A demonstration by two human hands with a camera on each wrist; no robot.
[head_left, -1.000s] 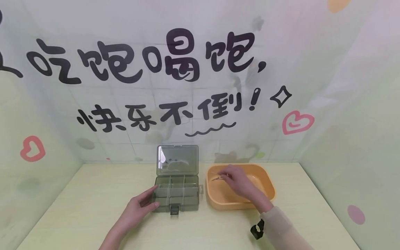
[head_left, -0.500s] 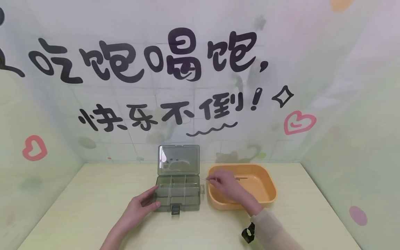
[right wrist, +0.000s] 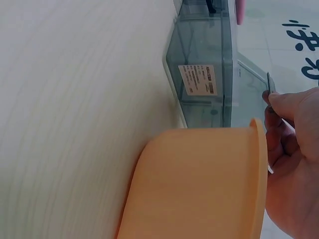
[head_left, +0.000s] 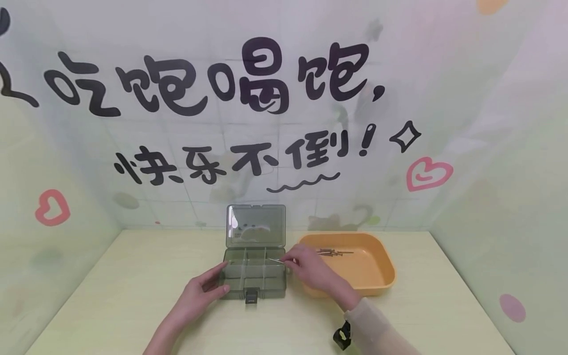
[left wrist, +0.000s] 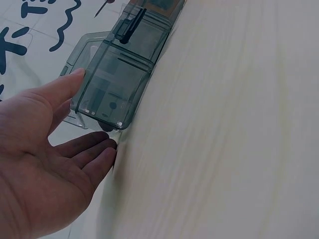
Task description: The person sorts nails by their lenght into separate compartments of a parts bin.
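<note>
The right hand (head_left: 312, 266) pinches a thin metal nail (head_left: 276, 261), perhaps a screw, between thumb and fingertips; whether it holds more than 1, I cannot tell. The nail is nearly level at the far right section (head_left: 276, 253) of the clear grey box (head_left: 270, 292), its free end pointing left. The box stands open, its lid (head_left: 256, 227) raised at the back, with dividers (head_left: 245, 261) making 2 rows of 3 sections. More nails (head_left: 328, 253) lie loose in the orange tray (head_left: 370, 266), just right of the box. The left hand (head_left: 199, 293) rests at the box's left side, thumb spread wide from fairly straight fingers.

The step in hand seems to be putting the nail into the box. To do it well, bring the whole nail over the section, dip it below the divider tops, then loosen the pinch gently so it drops without bouncing next door. Light, steady pressure from the left hand should stop the box sliding on the table (head_left: 111, 305).
</note>
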